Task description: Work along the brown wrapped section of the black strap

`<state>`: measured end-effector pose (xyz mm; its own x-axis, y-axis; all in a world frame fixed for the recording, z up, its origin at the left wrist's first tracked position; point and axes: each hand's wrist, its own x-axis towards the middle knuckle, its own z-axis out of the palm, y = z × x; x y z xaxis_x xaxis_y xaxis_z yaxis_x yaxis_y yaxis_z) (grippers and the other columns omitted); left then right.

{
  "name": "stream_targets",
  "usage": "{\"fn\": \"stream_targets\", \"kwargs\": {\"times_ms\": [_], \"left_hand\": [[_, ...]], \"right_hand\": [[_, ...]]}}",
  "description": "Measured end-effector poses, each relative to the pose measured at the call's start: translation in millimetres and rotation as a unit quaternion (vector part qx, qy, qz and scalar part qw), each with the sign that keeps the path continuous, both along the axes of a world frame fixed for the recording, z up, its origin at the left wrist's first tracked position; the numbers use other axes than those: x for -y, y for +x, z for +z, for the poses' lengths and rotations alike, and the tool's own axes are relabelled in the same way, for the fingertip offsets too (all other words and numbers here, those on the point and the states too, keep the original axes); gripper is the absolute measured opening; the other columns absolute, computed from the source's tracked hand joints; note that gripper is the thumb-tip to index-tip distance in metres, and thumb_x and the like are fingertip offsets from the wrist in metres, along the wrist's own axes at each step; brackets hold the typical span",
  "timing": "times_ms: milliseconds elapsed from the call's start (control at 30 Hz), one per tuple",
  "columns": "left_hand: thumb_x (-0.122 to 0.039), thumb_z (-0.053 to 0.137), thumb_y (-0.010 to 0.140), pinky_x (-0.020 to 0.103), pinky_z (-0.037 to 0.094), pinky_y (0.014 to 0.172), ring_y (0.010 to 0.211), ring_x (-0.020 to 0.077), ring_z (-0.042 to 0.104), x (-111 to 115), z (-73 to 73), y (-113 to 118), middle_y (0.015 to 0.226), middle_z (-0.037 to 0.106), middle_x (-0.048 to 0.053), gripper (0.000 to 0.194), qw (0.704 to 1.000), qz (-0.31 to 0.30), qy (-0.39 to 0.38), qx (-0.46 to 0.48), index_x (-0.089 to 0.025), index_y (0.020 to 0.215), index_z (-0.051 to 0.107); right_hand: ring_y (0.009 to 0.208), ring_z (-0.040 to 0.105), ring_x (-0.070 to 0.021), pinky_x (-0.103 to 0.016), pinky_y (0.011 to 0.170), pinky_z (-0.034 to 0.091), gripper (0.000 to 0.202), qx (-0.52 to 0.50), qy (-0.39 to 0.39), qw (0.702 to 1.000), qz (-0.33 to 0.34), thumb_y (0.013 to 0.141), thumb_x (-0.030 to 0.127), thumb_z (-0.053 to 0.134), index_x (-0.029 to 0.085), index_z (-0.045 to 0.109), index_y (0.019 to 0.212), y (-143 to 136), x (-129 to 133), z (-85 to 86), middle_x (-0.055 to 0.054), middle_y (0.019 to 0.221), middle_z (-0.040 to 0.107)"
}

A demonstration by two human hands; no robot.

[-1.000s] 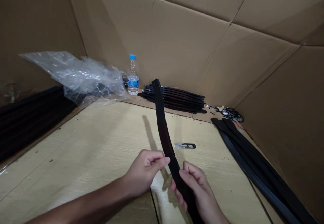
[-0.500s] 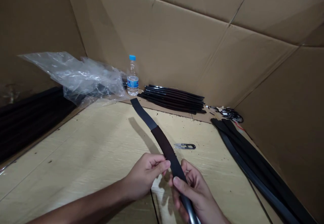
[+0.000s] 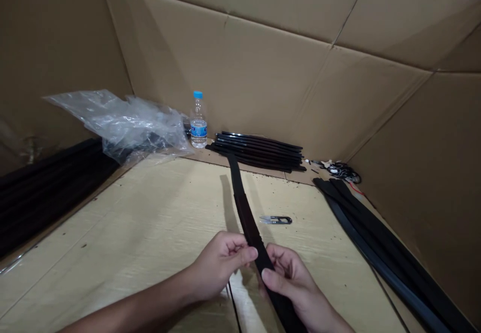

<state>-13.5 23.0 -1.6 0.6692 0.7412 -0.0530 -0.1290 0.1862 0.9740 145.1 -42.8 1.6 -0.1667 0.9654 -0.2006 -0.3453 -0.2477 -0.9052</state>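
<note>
While both hands are pinching the long black strap [image 3: 246, 212] near its close end, I am judging the work as mid-way on this one piece: it is in hand and being looked over, not yet laid with any pile. The strap is running from my fingers away across the bench [image 3: 150, 232], its far end lying just short of the stack at the back. My left hand [image 3: 221, 263] is holding it between thumb and curled fingers on its left edge; my right hand [image 3: 293, 283] is gripping it from the right, thumb on top, with the near end passing under the palm and out of view.

The strap is looking flat, flexible and matte, like leather or a leather substitute, slightly browner in the middle stretch. Just right of it small metal thread snips [image 3: 276, 219] with black handles are lying on the pale wood-grain bench top. At the far edge a neat stack of black strips [image 3: 259, 150] is sitting, glossy on the edges, beside a clear water bottle [image 3: 198, 122] with a blue cap. Crumpled clear plastic sheeting [image 3: 124, 122] is lying far left over more dark strips, and a row of long black straps [image 3: 379, 242] is stretching along the right. Creased brown cardboard walls [image 3: 263, 72] are enclosing everything.
</note>
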Motion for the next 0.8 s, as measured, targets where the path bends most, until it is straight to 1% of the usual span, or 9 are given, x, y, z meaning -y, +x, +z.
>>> {"fn": "stream_targets", "kwargs": {"times_ms": [100, 167, 267, 367, 500, 600, 667, 733, 800], "left_hand": [[-0.050, 0.063, 0.077, 0.024, 0.034, 0.050, 0.049, 0.0127, 0.047, -1, 0.0, 0, 0.052, 0.056, 0.001, 0.040, 1.000, 0.008, 0.011, -0.017, -0.013, 0.061, 0.061], [-0.047, 0.059, 0.080, 0.024, 0.035, 0.051, 0.049, 0.0127, 0.048, -3, -0.3, 0, 0.053, 0.058, 0.002, 0.040, 1.000, 0.006, 0.025, -0.017, -0.013, 0.061, 0.059], [-0.045, 0.054, 0.085, 0.024, 0.036, 0.054, 0.051, 0.0119, 0.048, -7, 0.1, 0, 0.055, 0.057, 0.002, 0.041, 0.997, 0.040, 0.059, -0.037, -0.013, 0.058, 0.056], [-0.046, 0.057, 0.083, 0.024, 0.038, 0.056, 0.054, 0.0123, 0.050, -11, 1.7, 0, 0.057, 0.058, 0.001, 0.040, 0.994, 0.064, 0.069, -0.051, -0.013, 0.059, 0.056], [-0.050, 0.065, 0.075, 0.025, 0.040, 0.057, 0.060, 0.0155, 0.055, -10, 3.3, 1, 0.061, 0.059, 0.001, 0.038, 0.999, 0.021, 0.044, -0.022, -0.013, 0.066, 0.059], [-0.052, 0.064, 0.075, 0.022, 0.033, 0.051, 0.055, 0.0119, 0.046, -8, 1.5, 2, 0.056, 0.051, -0.002, 0.041, 0.998, 0.027, 0.046, -0.044, -0.013, 0.064, 0.058], [-0.054, 0.062, 0.076, 0.022, 0.026, 0.048, 0.050, 0.0093, 0.036, -7, -0.6, 2, 0.051, 0.043, -0.004, 0.045, 0.995, 0.042, 0.053, -0.069, -0.013, 0.059, 0.056], [-0.055, 0.060, 0.077, 0.023, 0.022, 0.047, 0.047, 0.0085, 0.031, -7, -2.3, 2, 0.048, 0.040, -0.004, 0.047, 0.994, 0.047, 0.056, -0.081, -0.013, 0.056, 0.055], [-0.054, 0.058, 0.079, 0.023, 0.020, 0.046, 0.046, 0.0080, 0.029, -8, -2.5, 2, 0.047, 0.038, -0.004, 0.048, 0.994, 0.046, 0.052, -0.085, -0.013, 0.055, 0.056]], "right_hand": [[0.041, 0.054, -0.0088, -0.017, 0.038, 0.038, 0.035, -0.030, 0.002, 0.999, 0.015, 0.070, 0.038, 0.078, 0.019, 0.048, 0.075, -6, -3, 4.5, 0.001, 0.060, 0.066], [0.039, 0.052, -0.0080, -0.016, 0.035, 0.035, 0.033, -0.045, 0.002, 0.999, -0.013, 0.074, 0.039, 0.074, 0.019, 0.048, 0.076, -11, -4, 7.6, -0.002, 0.065, 0.069], [0.049, 0.057, -0.0086, -0.018, 0.046, 0.043, 0.026, -0.069, -0.026, 0.994, -0.075, 0.076, 0.036, 0.073, 0.016, 0.058, 0.084, -13, -5, 11.4, -0.006, 0.074, 0.072], [0.059, 0.059, -0.0099, -0.021, 0.056, 0.047, 0.032, -0.073, -0.040, 0.992, -0.099, 0.069, 0.030, 0.079, 0.015, 0.067, 0.093, -13, -4, 11.1, -0.007, 0.082, 0.072], [0.058, 0.057, -0.0094, -0.021, 0.055, 0.047, 0.043, -0.065, -0.040, 0.992, -0.098, 0.057, 0.024, 0.087, 0.016, 0.069, 0.095, -15, -2, 3.4, -0.003, 0.079, 0.068], [0.047, 0.050, -0.0056, -0.018, 0.046, 0.045, 0.038, -0.066, -0.040, 0.994, -0.079, 0.052, 0.021, 0.089, 0.015, 0.064, 0.080, -18, -1, -0.7, 0.004, 0.066, 0.060], [0.040, 0.043, -0.0035, -0.015, 0.037, 0.041, 0.038, -0.066, -0.035, 0.995, -0.070, 0.055, 0.024, 0.088, 0.018, 0.056, 0.075, -19, -1, -0.3, 0.008, 0.060, 0.054], [0.036, 0.040, -0.0033, -0.013, 0.031, 0.034, 0.039, -0.065, -0.021, 0.996, -0.064, 0.061, 0.030, 0.085, 0.020, 0.050, 0.075, -18, -2, 2.0, 0.007, 0.060, 0.057], [0.036, 0.043, -0.0040, -0.013, 0.031, 0.030, 0.035, -0.069, -0.015, 0.995, -0.068, 0.069, 0.039, 0.077, 0.019, 0.049, 0.076, -16, -4, 4.5, 0.002, 0.064, 0.064]]}}
